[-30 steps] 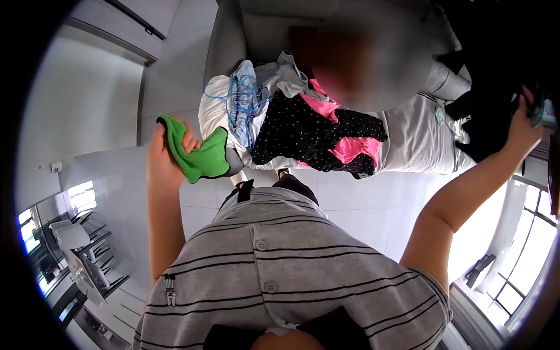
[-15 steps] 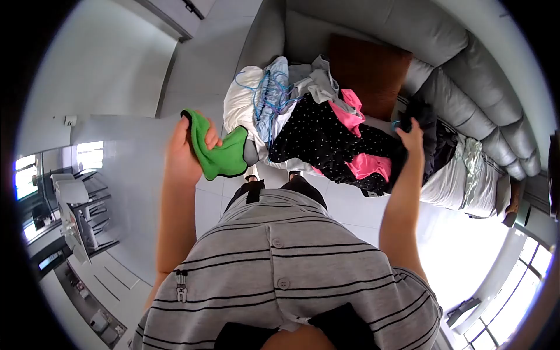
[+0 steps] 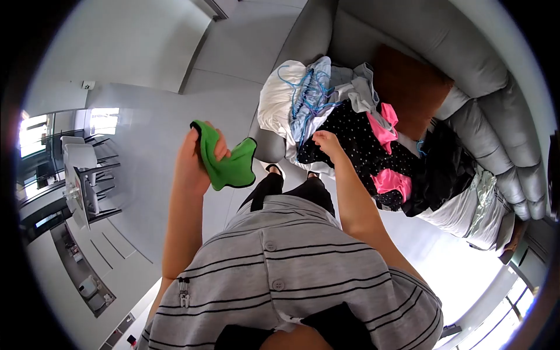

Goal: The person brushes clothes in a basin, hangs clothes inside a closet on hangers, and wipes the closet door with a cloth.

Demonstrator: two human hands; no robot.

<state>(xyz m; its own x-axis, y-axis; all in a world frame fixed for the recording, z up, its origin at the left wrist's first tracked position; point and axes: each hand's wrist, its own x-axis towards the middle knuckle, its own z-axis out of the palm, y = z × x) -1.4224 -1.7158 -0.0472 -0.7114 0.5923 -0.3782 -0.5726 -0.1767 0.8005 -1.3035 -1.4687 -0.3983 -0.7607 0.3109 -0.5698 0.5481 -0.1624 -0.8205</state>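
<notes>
Past the grey, black-striped short-sleeved shirt [image 3: 326,256], the left hand [image 3: 197,166] clasps a green fabric cloth with black edging [image 3: 228,168], raised above the pale tiled floor [image 3: 157,157]. The right hand [image 3: 328,144] has its fingers curled (whether they pinch anything, I cannot tell) over a white-dotted black garment [image 3: 363,153]. Beyond are thin blue hangers [image 3: 315,108], then a square brown cushion [image 3: 411,87] on the padded grey sofa [image 3: 449,41].

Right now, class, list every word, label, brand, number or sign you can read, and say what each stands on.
No text can be read.
Green cloth, dotted garment, striped shirt: no lettering seen.
Shelf items: too small to tell whether they bear any.
</notes>
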